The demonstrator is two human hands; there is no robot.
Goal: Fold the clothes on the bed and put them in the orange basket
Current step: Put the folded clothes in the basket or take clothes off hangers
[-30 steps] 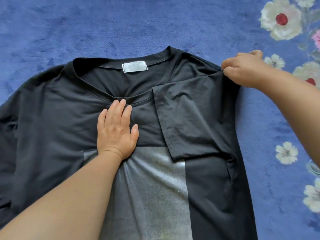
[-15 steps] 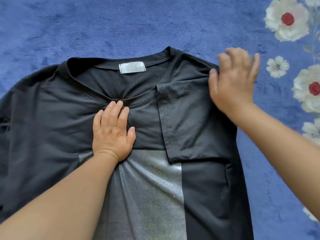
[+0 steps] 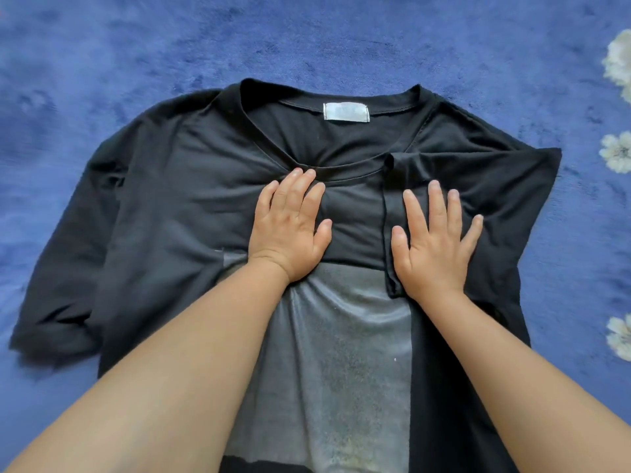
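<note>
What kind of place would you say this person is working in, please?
Probably a bedroom at home: a black T-shirt lies spread on a soft blue plush blanket printed with white flowers, which looks like bedding.

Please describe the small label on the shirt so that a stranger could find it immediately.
A black T-shirt lies flat on the blue blanket. Look at its collar, on the far side from both hands: the neck label is sewn inside the back. It is the only small, pale rectangle on the dark fabric.

Head view, close, steeply downward
</note>
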